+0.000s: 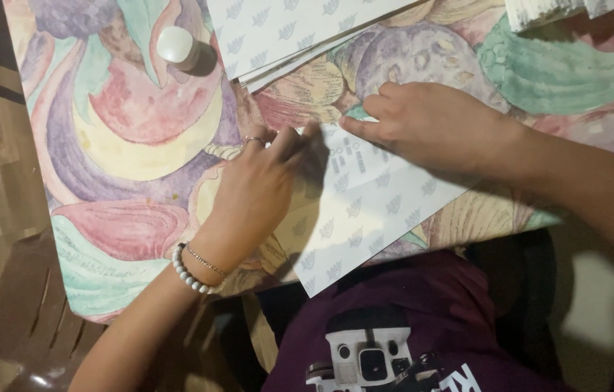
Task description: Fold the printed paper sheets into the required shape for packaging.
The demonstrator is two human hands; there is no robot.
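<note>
A white sheet (pixel 365 210) with a faint repeated leaf print lies at the near edge of the table (pixel 125 145), its near corner hanging past that edge over the person's lap. Both hands rest on its far end. The left hand (pixel 252 196) lies flat, fingers stretched out and close together, pressing the sheet's left side down; it wears a ring, and a bead bracelet (pixel 189 272) at the wrist. The right hand (pixel 430 123) is curled, its fingertips (pixel 354 125) drawn together at the sheet's far corner (whether they pinch a layer or only press on it, I cannot tell).

The sheet looks light, thin and limp, likely slick on its printed backing, so it would slide easily on the painted cloth and crease if pushed. A corner or edge seems the best place to take hold, with the other palm flat to steady it.

More sheets of the same kind form a stack (pixel 285 33) at the far edge, and a small white round cap (pixel 176 43) stands just left of them. A second pile (pixel 554 11) sits at the far right corner.
</note>
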